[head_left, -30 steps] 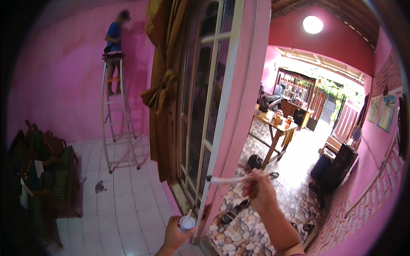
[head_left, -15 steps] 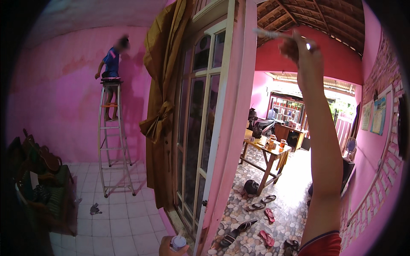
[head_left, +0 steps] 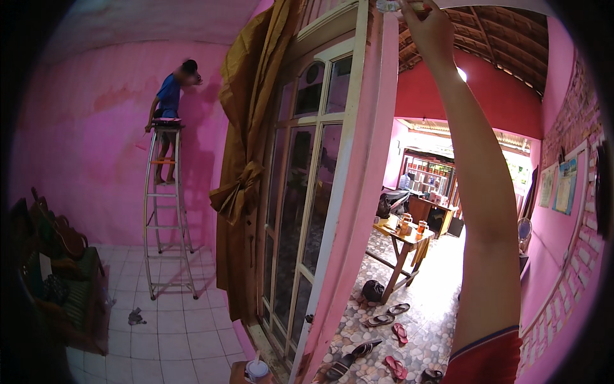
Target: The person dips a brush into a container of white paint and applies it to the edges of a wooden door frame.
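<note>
My right arm is stretched up high. At the upper end of the pink door post (head_left: 374,128), my right hand (head_left: 432,29) pinches a small paintbrush (head_left: 387,6), its pale end close to the post and partly cut off by the picture's edge. Low at the bottom edge, my left hand (head_left: 239,372) is wrapped round a small white cup (head_left: 258,369). A thin pale stick stands in the cup, and its contents are hard to make out. Beside the post is a glazed door (head_left: 307,173) with a cream frame.
A tied brown curtain (head_left: 240,185) hangs left of the door. Farther left, a person (head_left: 169,96) sits atop a metal stepladder (head_left: 153,237), near a green bench (head_left: 83,278). On the right are a wooden table (head_left: 409,238) with jars and several sandals (head_left: 396,367) on the pebble-patterned floor.
My right hand has risen and moved left with the paintbrush, up to the post's top. My left hand and cup have shifted slightly left. The person on the ladder has raised a hand.
</note>
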Action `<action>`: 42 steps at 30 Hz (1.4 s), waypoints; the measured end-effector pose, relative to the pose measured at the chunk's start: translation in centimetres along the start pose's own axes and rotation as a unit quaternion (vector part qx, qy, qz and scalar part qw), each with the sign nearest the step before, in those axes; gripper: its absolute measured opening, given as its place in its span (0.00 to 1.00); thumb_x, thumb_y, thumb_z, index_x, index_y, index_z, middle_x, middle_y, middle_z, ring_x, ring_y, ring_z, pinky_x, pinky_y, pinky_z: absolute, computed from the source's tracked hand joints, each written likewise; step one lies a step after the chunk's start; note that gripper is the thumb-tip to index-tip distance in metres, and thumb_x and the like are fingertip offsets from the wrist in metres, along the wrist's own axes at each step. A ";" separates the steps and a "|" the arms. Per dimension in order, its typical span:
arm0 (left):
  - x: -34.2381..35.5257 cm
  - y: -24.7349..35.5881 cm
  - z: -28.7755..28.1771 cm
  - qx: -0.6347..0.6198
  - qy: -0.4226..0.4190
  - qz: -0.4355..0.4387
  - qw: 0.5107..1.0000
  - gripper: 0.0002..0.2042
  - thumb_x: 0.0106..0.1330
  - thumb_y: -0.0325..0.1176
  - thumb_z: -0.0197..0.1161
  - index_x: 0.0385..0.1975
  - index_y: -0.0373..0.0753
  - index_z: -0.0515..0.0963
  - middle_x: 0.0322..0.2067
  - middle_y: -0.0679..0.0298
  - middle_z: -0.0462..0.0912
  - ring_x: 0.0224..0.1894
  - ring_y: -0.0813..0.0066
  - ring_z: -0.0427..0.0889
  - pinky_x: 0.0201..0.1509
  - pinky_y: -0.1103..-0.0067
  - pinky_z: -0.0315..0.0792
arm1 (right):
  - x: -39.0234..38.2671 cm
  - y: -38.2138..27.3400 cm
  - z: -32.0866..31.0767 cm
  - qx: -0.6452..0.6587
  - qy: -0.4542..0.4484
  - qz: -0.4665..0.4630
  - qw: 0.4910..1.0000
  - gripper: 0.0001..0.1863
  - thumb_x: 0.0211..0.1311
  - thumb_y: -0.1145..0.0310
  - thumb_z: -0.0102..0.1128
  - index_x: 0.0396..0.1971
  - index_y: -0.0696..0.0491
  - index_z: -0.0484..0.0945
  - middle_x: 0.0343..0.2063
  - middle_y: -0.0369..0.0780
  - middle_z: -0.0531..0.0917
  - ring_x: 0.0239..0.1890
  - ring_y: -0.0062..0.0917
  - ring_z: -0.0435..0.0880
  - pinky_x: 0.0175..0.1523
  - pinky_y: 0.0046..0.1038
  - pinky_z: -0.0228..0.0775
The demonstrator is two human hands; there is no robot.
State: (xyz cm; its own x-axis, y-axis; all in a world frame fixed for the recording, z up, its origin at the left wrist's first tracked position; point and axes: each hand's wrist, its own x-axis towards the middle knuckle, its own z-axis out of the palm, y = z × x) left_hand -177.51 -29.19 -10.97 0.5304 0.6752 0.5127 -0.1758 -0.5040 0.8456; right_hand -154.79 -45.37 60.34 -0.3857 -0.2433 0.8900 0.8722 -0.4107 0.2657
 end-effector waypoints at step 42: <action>1.9 -2.5 -1.8 0.069 -0.006 -0.013 0.998 0.27 0.51 0.34 0.82 0.50 0.34 0.78 0.43 0.53 0.78 0.43 0.56 0.80 0.46 0.66 0.77 | 2.3 2.6 1.9 -0.029 -0.063 -0.106 0.992 0.14 0.68 0.59 0.66 0.45 0.53 0.84 0.27 0.42 0.88 0.34 0.28 0.91 0.36 0.31 0.78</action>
State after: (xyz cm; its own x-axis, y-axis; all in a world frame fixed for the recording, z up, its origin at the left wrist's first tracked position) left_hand -177.51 -25.70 -11.86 0.5433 0.6833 0.4879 -0.0461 -0.5559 0.8299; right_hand -152.85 -45.31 63.74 -0.5147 -0.0364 0.8566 0.7558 -0.4909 0.4333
